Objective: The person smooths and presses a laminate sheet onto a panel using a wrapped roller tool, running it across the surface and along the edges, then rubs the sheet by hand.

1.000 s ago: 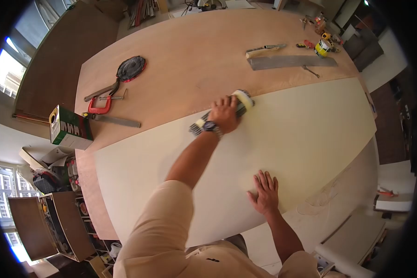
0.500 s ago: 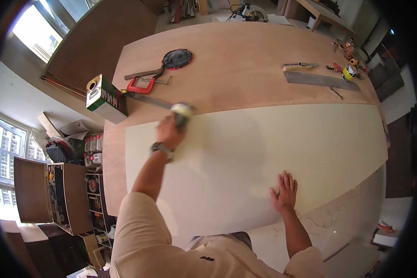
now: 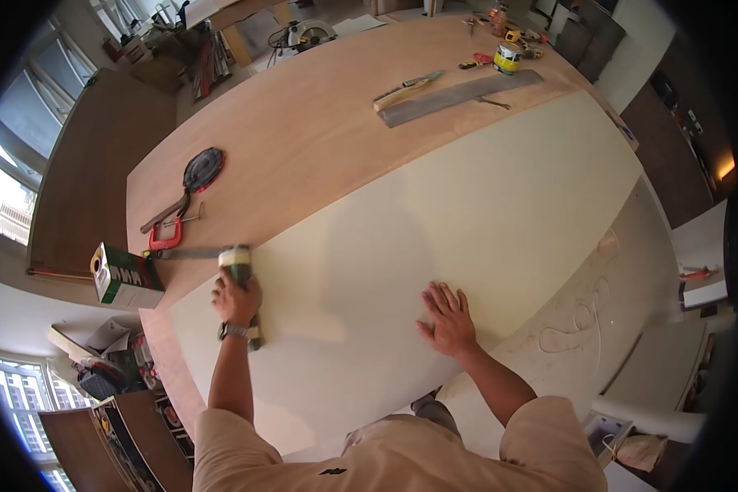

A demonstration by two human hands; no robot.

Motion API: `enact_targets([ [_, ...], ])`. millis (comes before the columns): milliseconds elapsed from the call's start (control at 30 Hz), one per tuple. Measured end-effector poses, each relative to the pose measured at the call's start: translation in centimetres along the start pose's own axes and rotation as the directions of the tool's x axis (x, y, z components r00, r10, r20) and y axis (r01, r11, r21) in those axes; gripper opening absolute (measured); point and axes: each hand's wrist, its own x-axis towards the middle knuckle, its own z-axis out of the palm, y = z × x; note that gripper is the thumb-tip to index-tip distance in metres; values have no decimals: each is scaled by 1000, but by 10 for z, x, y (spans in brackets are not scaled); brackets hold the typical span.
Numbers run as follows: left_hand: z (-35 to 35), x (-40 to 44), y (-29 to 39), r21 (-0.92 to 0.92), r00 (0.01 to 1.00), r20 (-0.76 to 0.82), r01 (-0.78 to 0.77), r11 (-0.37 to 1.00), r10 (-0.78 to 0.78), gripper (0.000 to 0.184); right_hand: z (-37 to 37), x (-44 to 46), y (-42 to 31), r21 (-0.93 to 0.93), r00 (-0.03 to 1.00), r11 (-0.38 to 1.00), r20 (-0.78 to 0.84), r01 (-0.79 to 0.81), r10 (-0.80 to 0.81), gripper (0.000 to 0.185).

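My left hand is closed around a long dark green tool with a cream band at its far end. Its exact kind is partly hidden by my fingers. The tool rests on a large white sheet, near the sheet's far left edge. Farther right, my right hand lies flat on the same sheet with its fingers stretched out. Just beyond the tool, a flat metal blade with a yellow-tipped handle lies on the wooden tabletop.
At left stand a green and white metal can and a red C-clamp, with a hammer and a black round dish beyond. A grey metal strip and a yellow-labelled tin occupy the far right.
My left hand has drawn the tool nearer along the sheet's left part. My right hand stays flat on the sheet. The camera view has turned, shifting the table items.
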Motion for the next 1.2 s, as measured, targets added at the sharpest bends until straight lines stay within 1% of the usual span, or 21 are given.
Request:
enact_targets([
  [33,0,6,35,-7,1000,-2,-28,1000,28,94,1,-1,0,-5,1000,1000,4,-4,4,66],
  [100,9,16,108,-43,989,-30,-147,988,146,92,-3,-1,0,30,1000,1000,3,-9,9,66],
  [133,17,19,145,-38,972,-49,-233,972,231,90,-5,-1,0,46,1000,999,3,-12,12,66],
  [167,10,17,189,-93,957,16,-287,953,290,89,-5,-1,1,53,1000,998,-2,-15,15,66],
  [233,15,10,268,-141,920,11,-387,911,392,86,-3,-1,2,68,1000,998,-9,-15,15,66],
  [333,32,7,360,-188,854,-51,-517,835,518,87,-7,1,0,68,999,997,23,-36,34,66],
  [467,33,3,442,-174,803,-56,-593,786,594,85,-4,1,1,60,999,998,17,-35,34,66],
  [533,31,5,463,-163,779,-36,-623,765,626,87,-3,4,4,54,999,998,12,-41,40,65],
  [567,30,9,468,-194,765,-54,-639,745,642,87,-3,5,5,55,999,997,12,-47,46,65],
  [633,30,7,454,-238,737,-58,-665,708,673,87,-2,-4,-3,63,998,996,30,-57,55,65],
  [667,29,4,443,-227,714,-70,-691,686,696,87,-1,-2,0,58,998,997,31,-51,49,65],
  [700,24,-2,429,-236,716,-47,-685,689,696,88,-1,1,4,51,999,998,28,-43,41,65],
  [733,18,-14,407,-241,715,-14,-680,692,699,89,-3,2,3,65,997,997,57,-46,42,66],
  [833,-4,-47,335,-254,696,63,-682,686,715,90,3,1,4,33,997,997,28,-69,68,67],
  [867,-10,-58,306,-260,688,89,-682,683,720,90,1,3,3,5,992,994,51,-114,113,69],
  [967,-23,-98,218,-248,727,97,-643,724,679,91,4,1,2,-5,990,990,8,-139,139,69],
  [1000,-29,-112,190,-254,744,98,-623,740,661,91,3,1,2,18,990,990,9,-142,142,68],
  [1067,-36,-141,136,-235,803,48,-569,788,594,93,3,0,3,45,988,987,-1,-157,158,69],
  [1100,-36,-150,108,-245,831,57,-525,815,553,92,3,0,3,57,986,985,-8,-164,165,70],
  [1133,-32,-156,77,-254,858,63,-481,839,510,92,3,1,4,67,979,977,-16,-203,204,69],
  [1200,-13,-166,8,-255,905,-25,-416,873,424,93,6,6,7,89,959,957,-38,-277,282,69],
])
